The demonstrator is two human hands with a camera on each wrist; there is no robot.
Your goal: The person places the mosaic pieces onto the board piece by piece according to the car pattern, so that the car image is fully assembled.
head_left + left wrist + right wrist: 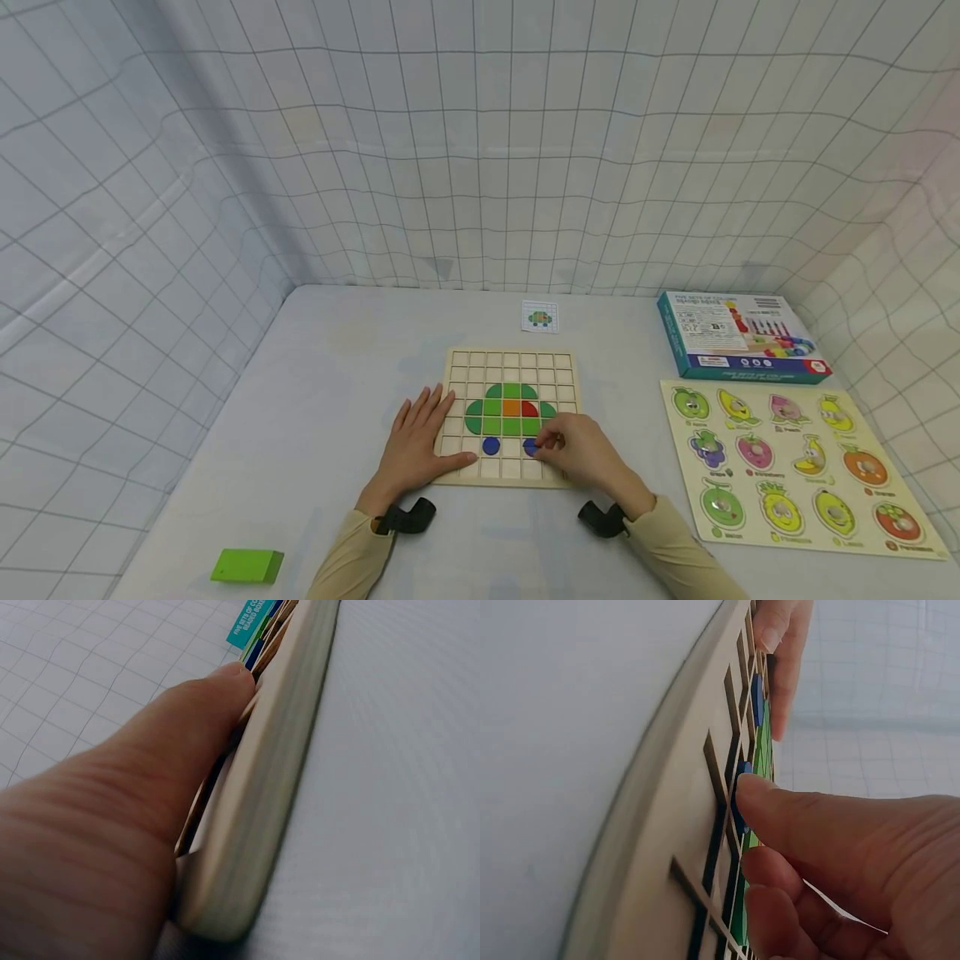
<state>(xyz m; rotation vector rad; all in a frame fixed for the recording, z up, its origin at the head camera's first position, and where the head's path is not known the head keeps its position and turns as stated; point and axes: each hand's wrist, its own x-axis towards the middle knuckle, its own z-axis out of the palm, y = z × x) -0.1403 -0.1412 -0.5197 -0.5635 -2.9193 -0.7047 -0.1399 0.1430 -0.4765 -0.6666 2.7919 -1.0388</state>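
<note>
A wooden grid board lies flat on the table. Green, orange and red tiles form a car-like shape in its squares. Below them a blue disc sits in a square. To its right, the thumb and fingertips of my right hand pinch a second blue disc, partly covered by the fingers; the right wrist view shows the thumb on this blue disc at board level. My left hand rests with fingers spread on the board's left edge, its thumb lying along the near edge.
Behind the board lies a small pattern card printed with a similar shape. At the right are a boxed toy set and a fruit puzzle board. A green block lies at the front left. Netting over white sheeting surrounds the table.
</note>
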